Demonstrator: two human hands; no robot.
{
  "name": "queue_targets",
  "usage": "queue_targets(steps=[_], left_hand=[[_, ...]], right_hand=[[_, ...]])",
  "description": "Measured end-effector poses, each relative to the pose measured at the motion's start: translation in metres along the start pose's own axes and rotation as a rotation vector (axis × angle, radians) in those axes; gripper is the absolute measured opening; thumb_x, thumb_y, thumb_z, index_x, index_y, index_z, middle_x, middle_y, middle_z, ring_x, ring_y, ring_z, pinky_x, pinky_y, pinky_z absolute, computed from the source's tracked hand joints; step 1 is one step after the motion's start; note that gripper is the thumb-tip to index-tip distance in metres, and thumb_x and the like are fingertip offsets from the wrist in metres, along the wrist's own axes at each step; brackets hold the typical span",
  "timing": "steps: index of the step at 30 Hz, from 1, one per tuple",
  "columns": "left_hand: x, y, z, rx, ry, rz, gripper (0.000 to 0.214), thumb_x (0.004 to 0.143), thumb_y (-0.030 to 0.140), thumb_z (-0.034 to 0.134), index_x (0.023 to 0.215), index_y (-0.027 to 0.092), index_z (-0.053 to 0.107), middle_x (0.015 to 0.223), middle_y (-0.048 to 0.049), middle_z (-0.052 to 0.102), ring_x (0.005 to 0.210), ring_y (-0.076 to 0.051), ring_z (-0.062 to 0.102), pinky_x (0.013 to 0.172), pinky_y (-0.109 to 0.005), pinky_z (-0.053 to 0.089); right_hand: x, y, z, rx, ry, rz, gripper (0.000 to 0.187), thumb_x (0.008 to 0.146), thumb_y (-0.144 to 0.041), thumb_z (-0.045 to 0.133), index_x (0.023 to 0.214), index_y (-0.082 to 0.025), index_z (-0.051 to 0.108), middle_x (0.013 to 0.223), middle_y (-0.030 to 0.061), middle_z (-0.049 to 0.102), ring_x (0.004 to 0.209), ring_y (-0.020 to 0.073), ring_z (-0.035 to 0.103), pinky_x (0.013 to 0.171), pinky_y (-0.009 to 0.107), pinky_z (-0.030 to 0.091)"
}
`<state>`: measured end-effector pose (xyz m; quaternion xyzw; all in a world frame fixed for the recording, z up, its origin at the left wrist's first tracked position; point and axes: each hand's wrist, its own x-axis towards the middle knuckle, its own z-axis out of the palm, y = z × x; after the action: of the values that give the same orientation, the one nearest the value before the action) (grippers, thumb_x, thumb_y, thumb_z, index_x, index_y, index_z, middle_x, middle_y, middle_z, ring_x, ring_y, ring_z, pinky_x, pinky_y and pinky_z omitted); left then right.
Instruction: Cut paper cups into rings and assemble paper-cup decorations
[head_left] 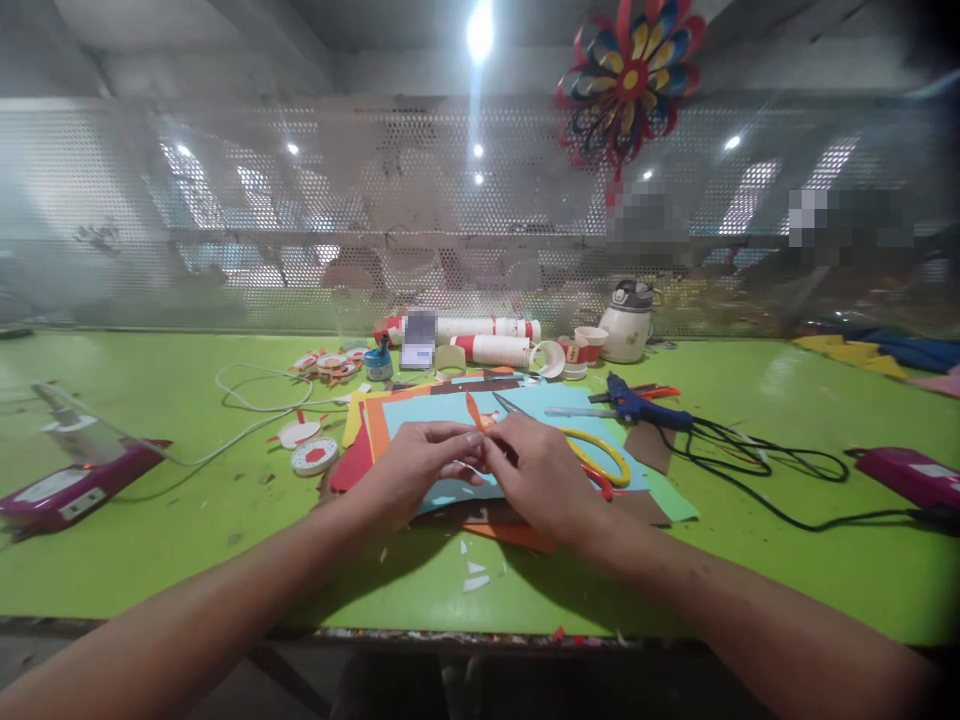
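Figure: White paper scraps lie nearest me on the green table. Above stacked coloured sheets, my left hand and my right hand meet, fingertips pinching a small orange piece, its pointed end upward. Scissors, partly hidden by my right hand, rest on the light-blue sheet; a blue glue gun lies farther right. Beyond are nested red-and-white cups and a white jug.

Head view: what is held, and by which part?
An orange pointed strip, by its lower end, where the left hand and right hand meet.
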<state>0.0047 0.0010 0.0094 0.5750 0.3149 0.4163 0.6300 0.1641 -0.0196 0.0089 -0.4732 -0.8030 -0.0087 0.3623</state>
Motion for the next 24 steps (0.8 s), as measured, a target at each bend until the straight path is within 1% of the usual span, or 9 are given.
queue_targets(steps=[4,8,11,14,17,21,24], left_hand=[[0.0000,0.0015,-0.0038,0.064,0.046,0.033,0.022,0.072,0.033,0.070,0.070,0.011,0.070,0.064,-0.0032,0.059,0.061,-0.011,0.051,0.055,-0.024,0.037],[0.0003,0.0000,-0.0056,0.045,0.074,0.017,0.024,0.070,0.034,0.071,0.068,0.010,0.068,0.060,-0.0015,0.054,0.057,-0.010,0.045,0.053,-0.024,0.030],[0.0003,0.0003,-0.0056,0.039,0.084,0.025,0.023,0.069,0.032,0.071,0.065,0.011,0.066,0.059,-0.0006,0.052,0.057,-0.010,0.042,0.054,-0.025,0.030],[0.0004,0.0011,-0.0058,0.041,0.103,0.026,0.024,0.070,0.031,0.070,0.060,0.011,0.063,0.057,0.0001,0.050,0.055,-0.010,0.040,0.054,-0.026,0.029],[0.0006,0.0012,-0.0063,0.028,0.113,0.017,0.023,0.070,0.030,0.069,0.059,0.012,0.061,0.057,0.0000,0.050,0.055,-0.010,0.039,0.053,-0.026,0.027],[0.0010,0.0008,-0.0072,0.010,0.113,0.018,0.019,0.071,0.028,0.068,0.062,0.011,0.062,0.059,-0.0002,0.051,0.057,-0.010,0.042,0.054,-0.026,0.028],[0.0008,0.0007,-0.0082,-0.017,0.075,0.021,0.016,0.071,0.026,0.068,0.065,0.012,0.063,0.061,-0.0003,0.052,0.058,-0.010,0.044,0.055,-0.026,0.028]], right_hand=[[0.0043,0.0014,-0.0021,0.408,-0.118,0.178,0.027,0.088,-0.027,0.049,0.068,-0.016,0.062,0.061,0.0002,0.059,0.057,0.0125,0.050,0.056,0.024,0.039],[0.0051,0.0004,-0.0018,0.634,-0.222,0.307,0.027,0.086,-0.031,0.051,0.068,-0.015,0.062,0.058,-0.0010,0.056,0.051,0.0103,0.046,0.051,0.023,0.037],[0.0041,-0.0016,-0.0025,0.729,-0.266,0.378,0.028,0.083,-0.035,0.055,0.066,-0.014,0.061,0.055,-0.0022,0.052,0.048,0.0088,0.043,0.048,0.022,0.035],[0.0025,-0.0047,-0.0038,0.774,-0.320,0.471,0.031,0.082,-0.039,0.056,0.064,-0.015,0.059,0.048,-0.0043,0.047,0.044,0.0076,0.039,0.043,0.020,0.030],[0.0015,-0.0075,-0.0043,0.811,-0.349,0.540,0.030,0.081,-0.040,0.058,0.064,-0.015,0.059,0.045,-0.0049,0.046,0.041,0.0068,0.038,0.041,0.019,0.028],[0.0015,-0.0079,-0.0033,0.873,-0.339,0.575,0.027,0.078,-0.039,0.062,0.064,-0.016,0.057,0.046,-0.0048,0.048,0.041,0.0065,0.039,0.040,0.019,0.028],[0.0011,-0.0061,-0.0023,0.907,-0.340,0.561,0.028,0.077,-0.038,0.063,0.062,-0.017,0.054,0.047,-0.0048,0.048,0.042,0.0068,0.040,0.041,0.020,0.028]])
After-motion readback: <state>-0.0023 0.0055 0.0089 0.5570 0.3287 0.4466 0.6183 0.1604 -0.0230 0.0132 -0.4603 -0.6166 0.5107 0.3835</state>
